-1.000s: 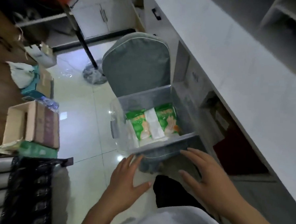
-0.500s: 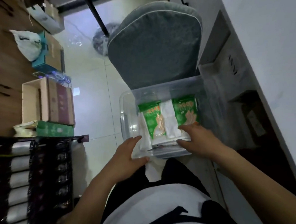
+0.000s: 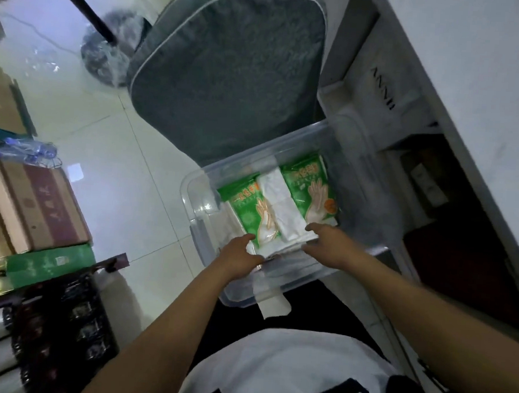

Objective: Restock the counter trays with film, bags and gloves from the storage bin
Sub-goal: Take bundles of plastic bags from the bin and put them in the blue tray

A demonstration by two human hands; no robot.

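A clear plastic storage bin (image 3: pixel 195 199) stands on the floor in front of me. Inside lie two green glove packs, one on the left (image 3: pixel 245 207) and one on the right (image 3: pixel 309 190), with a white folded pack (image 3: pixel 279 203) between them. My left hand (image 3: pixel 240 254) is inside the bin at the near left corner of the packs, its fingers curled down out of sight. My right hand (image 3: pixel 328 245) lies on the near edge of the right glove pack with its fingers apart. Nothing is lifted.
A grey padded chair (image 3: pixel 228 74) stands just behind the bin. The white counter (image 3: pixel 470 57) runs along the right, with dark open shelves under it. Cardboard boxes (image 3: pixel 35 208), a green box (image 3: pixel 50 263) and a black rack of rolls (image 3: pixel 50 320) crowd the left.
My head has come closer over the bin. My left hand left the bin's near rim and went inside to the packs. My right hand stayed on the packs' near edge.
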